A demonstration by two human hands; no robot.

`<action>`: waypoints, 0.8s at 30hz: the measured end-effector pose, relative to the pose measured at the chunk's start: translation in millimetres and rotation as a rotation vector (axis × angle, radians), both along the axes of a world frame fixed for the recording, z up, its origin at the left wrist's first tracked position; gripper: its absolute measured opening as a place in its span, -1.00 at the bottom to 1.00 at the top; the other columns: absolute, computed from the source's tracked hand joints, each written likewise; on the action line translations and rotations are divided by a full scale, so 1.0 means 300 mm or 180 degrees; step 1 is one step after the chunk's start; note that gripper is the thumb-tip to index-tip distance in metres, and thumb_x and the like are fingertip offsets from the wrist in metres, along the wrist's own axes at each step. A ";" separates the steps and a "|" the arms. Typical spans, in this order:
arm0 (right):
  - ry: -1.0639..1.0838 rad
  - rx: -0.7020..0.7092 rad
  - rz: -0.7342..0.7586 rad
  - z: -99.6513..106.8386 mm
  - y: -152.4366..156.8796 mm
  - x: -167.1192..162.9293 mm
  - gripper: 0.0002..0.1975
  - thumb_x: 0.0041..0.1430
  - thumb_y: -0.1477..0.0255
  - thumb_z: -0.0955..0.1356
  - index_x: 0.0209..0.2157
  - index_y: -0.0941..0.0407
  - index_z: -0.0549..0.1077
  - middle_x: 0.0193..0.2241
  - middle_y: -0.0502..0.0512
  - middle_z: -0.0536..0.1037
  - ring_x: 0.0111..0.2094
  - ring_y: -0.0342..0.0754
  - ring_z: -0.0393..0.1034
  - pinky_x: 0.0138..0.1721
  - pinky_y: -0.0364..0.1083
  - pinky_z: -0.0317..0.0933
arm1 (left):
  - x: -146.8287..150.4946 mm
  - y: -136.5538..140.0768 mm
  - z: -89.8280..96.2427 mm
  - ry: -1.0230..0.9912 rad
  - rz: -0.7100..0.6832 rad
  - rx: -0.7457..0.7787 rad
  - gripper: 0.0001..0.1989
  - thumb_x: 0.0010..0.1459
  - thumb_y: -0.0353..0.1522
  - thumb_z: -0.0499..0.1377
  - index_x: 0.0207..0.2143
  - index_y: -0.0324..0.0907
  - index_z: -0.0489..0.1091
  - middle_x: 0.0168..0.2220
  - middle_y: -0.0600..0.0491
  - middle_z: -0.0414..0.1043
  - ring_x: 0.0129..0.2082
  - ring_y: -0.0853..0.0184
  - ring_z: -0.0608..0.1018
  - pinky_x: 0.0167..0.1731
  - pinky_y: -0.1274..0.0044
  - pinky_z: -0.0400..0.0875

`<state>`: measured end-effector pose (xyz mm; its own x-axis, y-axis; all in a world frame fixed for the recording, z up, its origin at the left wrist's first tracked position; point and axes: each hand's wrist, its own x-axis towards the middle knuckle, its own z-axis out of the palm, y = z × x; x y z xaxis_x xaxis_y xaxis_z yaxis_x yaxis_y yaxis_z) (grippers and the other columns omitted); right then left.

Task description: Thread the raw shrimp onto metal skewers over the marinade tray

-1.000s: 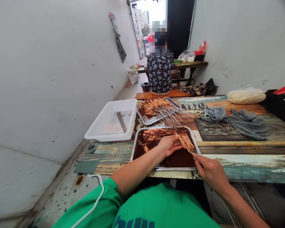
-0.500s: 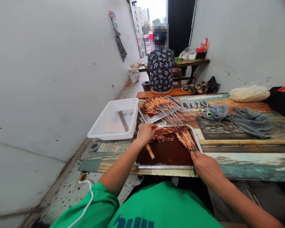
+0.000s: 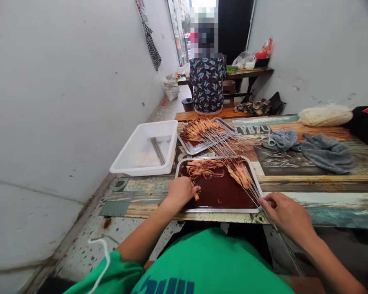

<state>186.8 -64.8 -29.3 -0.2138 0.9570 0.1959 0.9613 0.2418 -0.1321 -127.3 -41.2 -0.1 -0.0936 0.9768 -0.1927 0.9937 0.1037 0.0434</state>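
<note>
A metal tray (image 3: 221,210) of dark red-brown sauce lies before me on the table. My left hand (image 3: 182,192) is closed at its left side, fingers around a small orange-brown squid (image 3: 196,196) whose end shows past them. Several loose squid (image 3: 204,166) with dark tentacles lie at the tray's back. On its right side, skewered squid (image 3: 239,173) rest with their metal skewers pointing toward me over the rim. My right hand (image 3: 286,214) is closed on thin metal skewers (image 3: 290,255) just outside the tray's right front corner; their long ends hang below the hand.
Behind stands a second tray (image 3: 188,148) heaped with skewered squid (image 3: 202,128). A white plastic bin (image 3: 141,169) is at left, metal rods inside. Grey cloths (image 3: 326,153), scissors (image 3: 270,140) and a bagged pale bundle (image 3: 325,115) lie at right. A person (image 3: 207,85) sits beyond.
My left hand has come down from the loose squid at the back to the single one at the tray's left. My right hand has shifted right, off the tray corner, with skewers in it.
</note>
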 end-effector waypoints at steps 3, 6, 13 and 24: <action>-0.0043 -0.0184 -0.0132 0.011 0.002 -0.013 -0.66 0.12 0.15 0.22 -0.52 0.10 0.39 -0.56 0.03 0.48 -0.54 -0.09 0.35 -0.55 -0.14 -0.05 | 0.009 0.013 -0.009 -0.0087 -0.0038 -0.0009 -0.63 -0.01 -0.11 0.13 -0.43 -0.24 0.49 -0.36 -0.18 0.49 -0.32 0.18 0.53 -0.36 0.52 0.31; -0.0221 -0.0326 -0.0124 0.025 0.003 -0.037 -0.71 0.11 0.22 0.23 -0.54 0.10 0.37 -0.57 0.04 0.49 -0.53 -0.07 0.37 -0.55 -0.13 -0.08 | 0.018 0.029 -0.008 -0.0112 -0.0096 0.0022 -0.74 -0.02 -0.24 0.13 -0.43 -0.26 0.49 -0.36 -0.18 0.49 -0.32 0.18 0.53 -0.36 0.52 0.31; -0.0684 0.0000 -0.0177 0.037 -0.003 -0.082 -0.73 0.15 0.32 0.19 -0.52 0.13 0.38 -0.52 0.08 0.50 -0.52 -0.07 0.38 -0.55 -0.12 -0.12 | 0.040 0.036 -0.010 -0.0259 -0.0033 -0.0001 -0.81 -0.06 -0.39 0.10 -0.42 -0.26 0.48 -0.32 -0.18 0.49 -0.29 0.20 0.53 -0.33 0.54 0.32; -0.0826 -0.0206 -0.0086 0.065 0.037 -0.104 -0.73 0.14 0.37 0.18 -0.51 0.16 0.41 -0.50 0.14 0.52 -0.50 -0.05 0.42 -0.59 -0.12 -0.08 | -0.019 0.026 0.040 -0.0868 0.0067 -0.0034 -0.87 -0.15 -0.44 0.11 -0.51 -0.21 0.45 -0.51 -0.02 0.51 -0.44 0.33 0.51 -0.47 0.60 0.26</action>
<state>155.6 -53.8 -9.9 -0.2232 0.9718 0.0762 0.9710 0.2147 0.1052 -132.9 -33.3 11.8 -0.0571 0.9730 -0.2238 0.9431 0.1262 0.3078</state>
